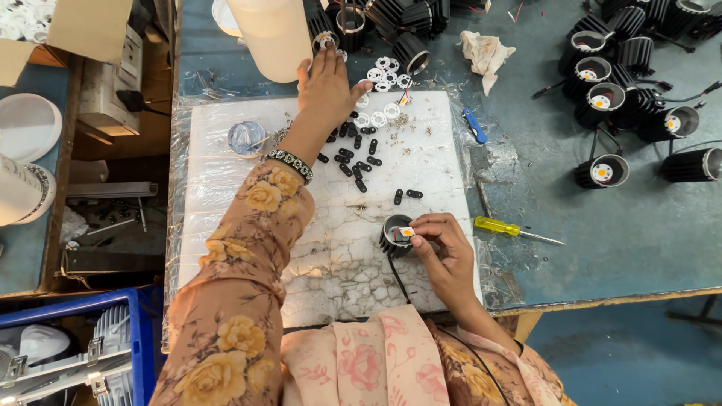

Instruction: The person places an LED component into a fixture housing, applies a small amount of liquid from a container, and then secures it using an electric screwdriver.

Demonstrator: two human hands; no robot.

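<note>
The right hand [444,252] pinches a small LED chip plate [406,232] over the mouth of a black finned lamp housing [395,237] at the near middle of the white mat [226,128] on the worktop [602,248]. The left hand [327,86] reaches far with fingers spread, open, fingertips on the white lens rings [385,68]. To do this well, I judge the housing should stay steady and upright while one ring only is picked.
</note>
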